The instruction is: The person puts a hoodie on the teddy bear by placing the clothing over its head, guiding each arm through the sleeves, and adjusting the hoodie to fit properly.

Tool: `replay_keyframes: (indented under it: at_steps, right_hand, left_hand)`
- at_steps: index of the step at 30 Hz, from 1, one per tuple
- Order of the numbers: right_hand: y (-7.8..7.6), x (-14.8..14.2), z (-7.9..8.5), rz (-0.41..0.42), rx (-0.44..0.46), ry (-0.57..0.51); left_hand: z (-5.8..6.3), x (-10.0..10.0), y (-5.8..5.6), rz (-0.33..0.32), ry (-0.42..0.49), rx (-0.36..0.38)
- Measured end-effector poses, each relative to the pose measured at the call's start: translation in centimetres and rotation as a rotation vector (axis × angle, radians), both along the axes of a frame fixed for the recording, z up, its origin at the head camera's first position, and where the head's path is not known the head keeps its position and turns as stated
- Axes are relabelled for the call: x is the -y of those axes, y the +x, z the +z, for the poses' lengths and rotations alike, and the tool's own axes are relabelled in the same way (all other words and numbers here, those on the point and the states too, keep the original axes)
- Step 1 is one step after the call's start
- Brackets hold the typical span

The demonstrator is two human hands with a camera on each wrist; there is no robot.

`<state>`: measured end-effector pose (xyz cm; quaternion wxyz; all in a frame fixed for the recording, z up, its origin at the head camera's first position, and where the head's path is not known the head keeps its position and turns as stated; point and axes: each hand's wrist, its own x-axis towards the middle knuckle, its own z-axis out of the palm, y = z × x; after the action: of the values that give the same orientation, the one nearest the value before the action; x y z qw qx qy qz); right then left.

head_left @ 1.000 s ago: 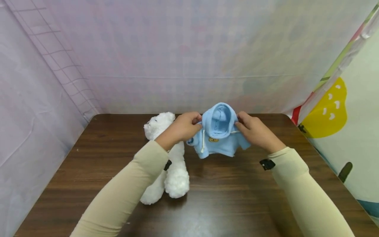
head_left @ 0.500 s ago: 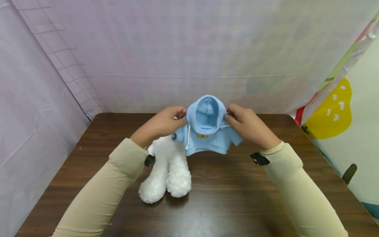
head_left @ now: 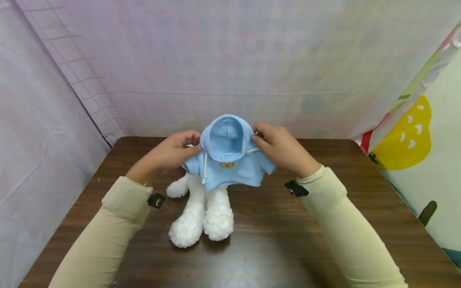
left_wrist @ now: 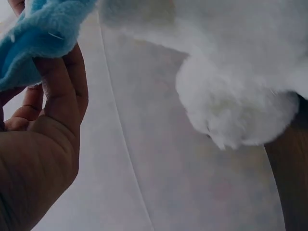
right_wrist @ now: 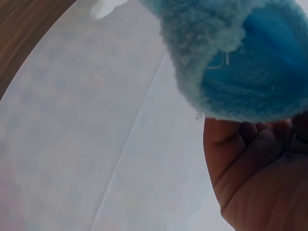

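Observation:
A small light-blue doll hoodie (head_left: 237,174) with a bear patch and white drawstrings is stretched between both hands. My left hand (head_left: 169,154) pinches it at one side of the hood, near the shoulder. At the opposite side, my right hand (head_left: 281,148) pinches it the same way. Behind and below lies a white plush toy (head_left: 187,224) on its back, legs toward me. The hoodie and left hand hide its head and upper body in the head view. In the left wrist view, the fluffy white plush (left_wrist: 236,101) shows beside the hand. The right wrist view shows the hoodie's sleeve opening (right_wrist: 255,72).
A dark wooden table (head_left: 288,240) carries the toy. A pale curtain (head_left: 230,60) hangs along the table's far edge, and another white cloth (head_left: 39,120) is at the left. A printed panel with a yellow shape (head_left: 407,136) stands to the right.
Both hands have carried the hoodie leftward, from beside the plush toy to over its upper body. The toy's head has become hidden, while its legs stay in place.

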<state>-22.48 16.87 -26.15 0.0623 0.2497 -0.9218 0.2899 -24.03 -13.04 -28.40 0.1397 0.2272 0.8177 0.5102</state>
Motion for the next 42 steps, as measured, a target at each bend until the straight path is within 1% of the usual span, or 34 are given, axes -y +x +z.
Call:
replay_keyframes:
  at_steps: [2,5,11,17,20,23,27,30,32,34,36,38,42]
  right_hand:
    - [-0.1,0.7,0.1,0.009,0.022,-0.002]
    - [-0.5,1.9,0.2,0.024,0.037,0.002]
    - [-1.3,4.5,0.1,0.038,0.045,-0.001]
    - [-2.8,6.8,0.1,0.041,0.074,0.011]
    - [-3.6,7.7,0.3,0.045,0.098,0.012]
    - [-4.4,8.4,0.2,0.055,0.126,-0.003]
    - [-5.5,8.8,-0.5,0.059,0.193,-0.04]
    - [-6.3,8.6,-1.3,0.045,0.256,-0.069]
    - [-6.8,8.2,-1.9,0.031,0.284,-0.087]
    - [-6.9,7.8,-2.3,0.014,0.305,-0.099]
    - [-6.6,7.4,-2.5,0.006,0.306,-0.101]
    - [-6.1,7.3,-2.4,0.008,0.296,-0.079]
    - [-5.3,7.3,-2.6,0.065,0.29,0.037]
  left_hand:
    - [-0.2,0.8,0.0,0.014,-0.016,-0.015]
    - [-0.5,1.9,0.0,0.038,-0.013,-0.022]
    - [-1.4,4.3,-0.2,0.07,-0.004,-0.074]
    - [-2.5,6.5,-0.5,0.084,0.02,-0.103]
    - [-3.2,7.3,-0.7,0.094,0.037,-0.097]
    - [-4.0,7.9,-0.9,0.125,0.063,-0.065]
    - [-5.5,8.2,-1.4,0.185,0.085,-0.025]
    - [-6.8,7.4,-1.7,0.245,0.093,0.04]
    - [-7.7,6.6,-1.9,0.298,0.07,0.099]
    - [-8.3,5.8,-2.1,0.337,0.042,0.165]
    - [-8.8,5.1,-2.3,0.35,0.0,0.208]
    - [-9.1,4.7,-2.6,0.345,-0.034,0.245]
    - [-9.4,4.2,-2.8,0.309,-0.07,0.261]
